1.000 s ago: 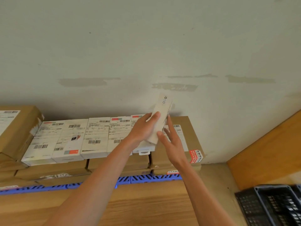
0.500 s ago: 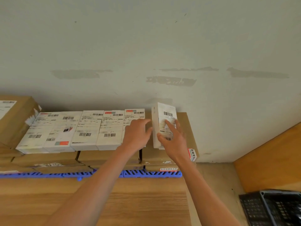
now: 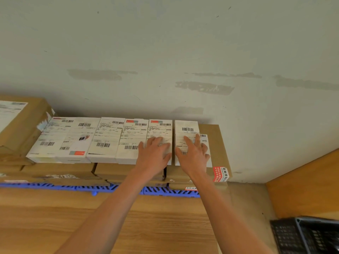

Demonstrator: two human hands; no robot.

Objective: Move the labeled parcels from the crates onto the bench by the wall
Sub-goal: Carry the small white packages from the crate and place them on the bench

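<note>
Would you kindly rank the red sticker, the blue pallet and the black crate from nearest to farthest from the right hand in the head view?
1. red sticker, just right of the right hand
2. blue pallet, below it
3. black crate, bottom right corner

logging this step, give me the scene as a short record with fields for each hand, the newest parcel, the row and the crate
left hand: left hand lies flat, fingers straight, on a white parcel in the row
right hand: right hand lies flat on the rightmost parcel
rightmost parcel: label up, on a brown carton, a narrow gap from the row
row: labelled white parcels side by side on cartons by the wall
crate: black crate at lower right, contents not visible
</note>
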